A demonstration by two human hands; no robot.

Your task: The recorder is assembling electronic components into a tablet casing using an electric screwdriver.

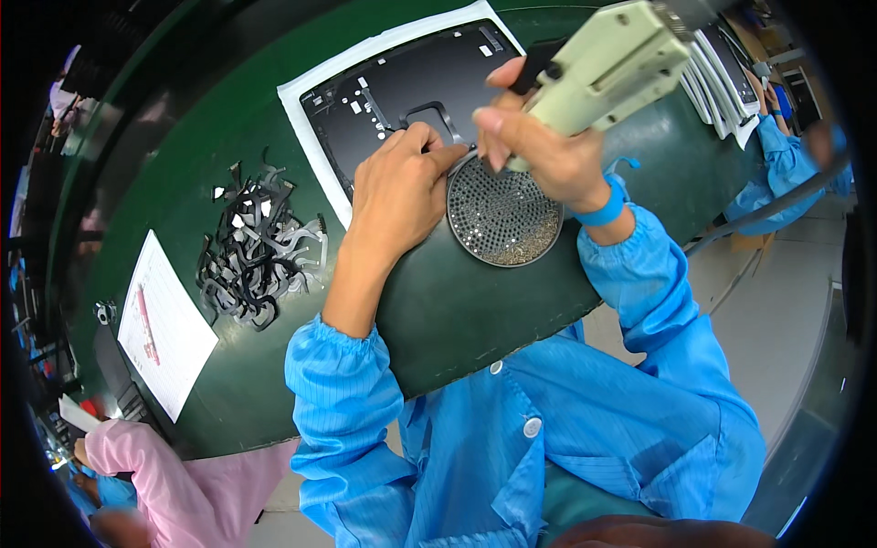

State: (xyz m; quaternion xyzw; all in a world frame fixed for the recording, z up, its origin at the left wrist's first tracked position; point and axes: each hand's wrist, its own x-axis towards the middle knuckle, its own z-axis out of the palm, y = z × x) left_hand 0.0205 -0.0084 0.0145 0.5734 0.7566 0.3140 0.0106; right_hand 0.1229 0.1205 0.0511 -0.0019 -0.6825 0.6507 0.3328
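My right hand [548,151] is wrapped round a pale green power screwdriver [612,68], which is held tilted over a round dark screw tray [523,265]. The tray's face is full of small holes, and loose small screws [525,245] are heaped toward its near edge. With bent fingers, my left hand [402,183] reaches to the tray's left rim, thumb and fingertips drawn together; what they pinch, if anything, is too small to make out. Just beyond lies a flat black panel [365,137] on a white foam sheet [297,110], with a black looped part [445,119] on it.
A pile of black and grey flex cables [260,247] lies on the green table [484,315] at left. Beside it are a white paper [169,320] and a red pen [146,324]. White-edged panels [722,87] are stacked far right. Co-workers' pink [174,475] and blue [786,169] sleeves flank the table.
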